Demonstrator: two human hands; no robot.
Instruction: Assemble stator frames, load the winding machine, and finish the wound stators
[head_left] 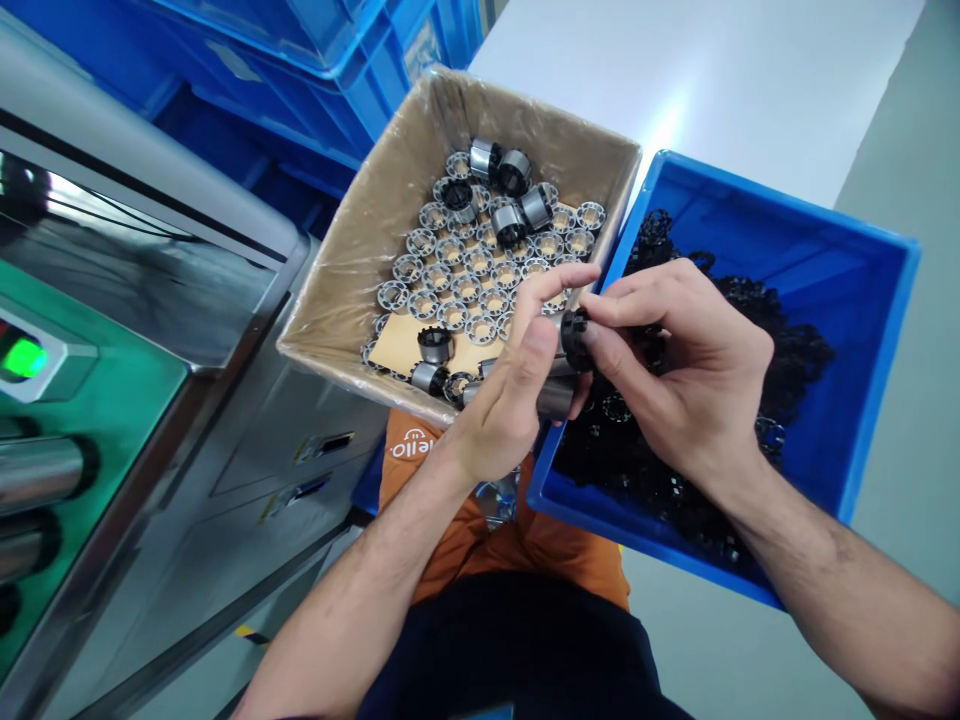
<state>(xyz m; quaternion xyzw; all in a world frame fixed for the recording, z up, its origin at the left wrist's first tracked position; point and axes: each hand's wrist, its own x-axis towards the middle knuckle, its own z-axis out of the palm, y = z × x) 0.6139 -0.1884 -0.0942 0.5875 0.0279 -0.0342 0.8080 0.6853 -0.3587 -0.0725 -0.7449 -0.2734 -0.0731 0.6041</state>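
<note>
My left hand (pixel 510 400) is wrapped round silvery metal cylinders (pixel 556 397), at the near right corner of the lined carton; its palm hides part of them. My right hand (pixel 686 350) pinches a black toothed plastic ring (pixel 576 340) between thumb and fingers. The ring is against the end of one held cylinder; whether it is seated there I cannot tell. Beneath my hands, the carton (pixel 352 220) holds rows of slotted metal cores (pixel 466 288). Several cores with black ends (pixel 535 208) lie loose on top of them. Under my right hand, the blue bin (pixel 847 400) contains many black plastic rings (pixel 787 350).
A brown cardboard sheet (pixel 397 345) lies inside the carton. Blue crates (pixel 300 110) are stacked behind it. On the left stands a machine with a green surface (pixel 142 370) and metal cylinders (pixel 45 475). A white tabletop (pixel 675 60) extends behind the bin.
</note>
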